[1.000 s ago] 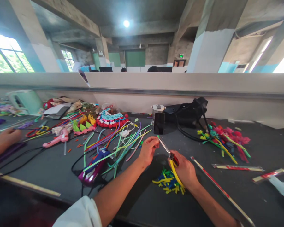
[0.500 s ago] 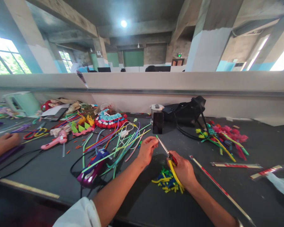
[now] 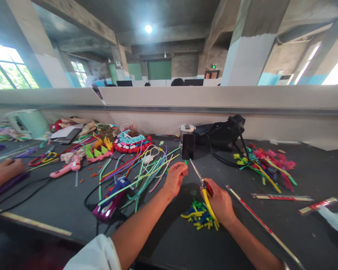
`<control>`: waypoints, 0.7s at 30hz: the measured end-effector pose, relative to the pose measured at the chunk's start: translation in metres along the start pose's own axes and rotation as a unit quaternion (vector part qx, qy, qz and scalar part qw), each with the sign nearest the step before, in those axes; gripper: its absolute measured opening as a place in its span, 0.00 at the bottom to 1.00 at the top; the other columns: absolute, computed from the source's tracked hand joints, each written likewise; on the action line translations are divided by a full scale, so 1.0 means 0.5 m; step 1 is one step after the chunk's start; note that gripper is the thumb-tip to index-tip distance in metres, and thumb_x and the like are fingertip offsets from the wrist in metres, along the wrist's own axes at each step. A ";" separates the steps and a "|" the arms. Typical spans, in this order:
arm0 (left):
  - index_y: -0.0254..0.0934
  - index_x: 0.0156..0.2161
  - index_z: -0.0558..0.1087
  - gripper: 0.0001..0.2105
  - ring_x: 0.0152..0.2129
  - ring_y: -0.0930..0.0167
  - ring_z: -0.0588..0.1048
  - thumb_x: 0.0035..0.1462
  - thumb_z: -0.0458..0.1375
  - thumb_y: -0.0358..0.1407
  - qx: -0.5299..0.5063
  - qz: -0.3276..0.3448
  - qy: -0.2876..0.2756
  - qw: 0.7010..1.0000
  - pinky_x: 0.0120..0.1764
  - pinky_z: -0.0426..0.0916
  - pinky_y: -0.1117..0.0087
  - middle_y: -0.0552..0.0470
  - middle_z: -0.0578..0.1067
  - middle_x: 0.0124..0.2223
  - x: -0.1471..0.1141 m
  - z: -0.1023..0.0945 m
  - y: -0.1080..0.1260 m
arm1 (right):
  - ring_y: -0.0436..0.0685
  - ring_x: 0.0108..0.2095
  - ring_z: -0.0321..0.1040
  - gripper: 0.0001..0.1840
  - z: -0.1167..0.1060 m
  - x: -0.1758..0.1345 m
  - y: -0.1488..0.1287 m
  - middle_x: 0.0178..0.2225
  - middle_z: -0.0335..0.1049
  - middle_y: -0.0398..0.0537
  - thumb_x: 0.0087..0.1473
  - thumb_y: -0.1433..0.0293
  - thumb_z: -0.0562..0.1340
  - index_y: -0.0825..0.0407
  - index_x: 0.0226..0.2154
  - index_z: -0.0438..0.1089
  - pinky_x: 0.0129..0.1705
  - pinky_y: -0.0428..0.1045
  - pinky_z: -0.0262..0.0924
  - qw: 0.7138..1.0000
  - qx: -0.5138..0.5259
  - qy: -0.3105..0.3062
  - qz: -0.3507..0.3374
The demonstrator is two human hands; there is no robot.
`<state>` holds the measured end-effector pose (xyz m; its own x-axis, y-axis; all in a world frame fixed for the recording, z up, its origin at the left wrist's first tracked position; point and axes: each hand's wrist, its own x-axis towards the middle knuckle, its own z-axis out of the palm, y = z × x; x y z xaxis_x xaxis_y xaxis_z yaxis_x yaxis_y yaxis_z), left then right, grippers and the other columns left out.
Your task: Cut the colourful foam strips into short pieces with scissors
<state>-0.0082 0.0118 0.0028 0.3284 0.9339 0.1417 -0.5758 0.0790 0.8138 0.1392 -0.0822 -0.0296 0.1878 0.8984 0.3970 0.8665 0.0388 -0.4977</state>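
My left hand [image 3: 175, 179] is closed in a pinch on a green pipe cleaner [image 3: 186, 162], of which only a short tip shows above the fingers. My right hand [image 3: 220, 200] grips a pair of scissors [image 3: 197, 173] with yellow and red handles. The blades point up and left, their tips just right of the green tip and apart from it. Below both hands, a pile of short cut pipe cleaner pieces [image 3: 200, 215] in yellow, green and blue lies on the dark table [image 3: 169, 240].
A phone [image 3: 188, 146] leans against a lidded canister [image 3: 186, 129]. Long pipe cleaners [image 3: 152, 170], a purple device [image 3: 109, 204] and a pink glue gun [image 3: 69, 167] lie left. A black bag [image 3: 222, 133] and pipe cleaner flowers [image 3: 276, 161] are right. Another person's hand [image 3: 7, 172] shows far left.
The scissors have shifted slightly to the right, so their tips now stand apart from the green tip. My left hand has stayed nearly in place.
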 end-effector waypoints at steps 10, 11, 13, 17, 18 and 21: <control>0.34 0.26 0.73 0.05 0.22 0.77 0.65 0.42 0.63 0.33 0.002 -0.013 -0.005 1.000 0.31 0.59 0.73 0.56 0.67 0.22 0.000 0.001 0.000 | 0.54 0.30 0.71 0.15 -0.001 -0.004 -0.004 0.33 0.75 0.43 0.54 0.63 0.55 0.44 0.44 0.68 0.28 0.44 0.55 0.999 -0.033 -0.019 -0.005; 0.34 0.26 0.73 0.05 0.22 0.77 0.65 0.42 0.63 0.33 0.002 -0.012 -0.006 1.000 0.32 0.60 0.73 0.56 0.67 0.22 0.001 0.000 0.000 | 0.54 0.30 0.71 0.15 -0.001 -0.004 -0.004 0.33 0.75 0.43 0.54 0.63 0.55 0.44 0.44 0.68 0.28 0.44 0.55 0.999 -0.031 -0.019 -0.007; 0.34 0.26 0.73 0.04 0.22 0.77 0.65 0.42 0.63 0.32 0.005 -0.008 -0.008 1.000 0.31 0.59 0.73 0.56 0.67 0.22 0.002 -0.001 0.000 | 0.54 0.30 0.71 0.15 -0.001 -0.004 -0.003 0.33 0.75 0.43 0.54 0.64 0.54 0.45 0.44 0.68 0.28 0.43 0.55 0.999 -0.025 -0.018 -0.013; 0.34 0.25 0.72 0.04 0.22 0.77 0.65 0.42 0.63 0.32 0.014 -0.006 -0.007 1.000 0.31 0.59 0.73 0.56 0.67 0.22 0.002 0.000 0.001 | 0.53 0.29 0.72 0.15 -0.001 -0.006 -0.003 0.32 0.75 0.44 0.54 0.64 0.54 0.46 0.43 0.69 0.27 0.43 0.55 1.000 -0.017 -0.017 -0.018; 0.34 0.25 0.72 0.04 0.22 0.77 0.65 0.42 0.63 0.32 0.015 -0.005 -0.008 1.000 0.31 0.59 0.73 0.56 0.67 0.22 0.002 0.000 0.001 | 0.53 0.29 0.72 0.15 0.000 -0.007 -0.003 0.31 0.75 0.44 0.54 0.65 0.54 0.46 0.43 0.69 0.27 0.43 0.54 1.000 -0.017 -0.017 -0.018; 0.34 0.25 0.72 0.04 0.22 0.77 0.65 0.43 0.63 0.32 0.018 -0.001 -0.010 1.000 0.31 0.59 0.73 0.56 0.67 0.22 0.000 0.000 0.002 | 0.53 0.27 0.72 0.14 0.001 -0.009 -0.003 0.30 0.75 0.43 0.54 0.66 0.54 0.46 0.43 0.69 0.26 0.43 0.53 0.999 -0.017 -0.023 -0.021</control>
<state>-0.0085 0.0121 0.0035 0.3440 0.9268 0.1505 -0.5475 0.0678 0.8341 0.1367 -0.0860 -0.0311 0.1304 0.9152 0.3814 0.8883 0.0630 -0.4549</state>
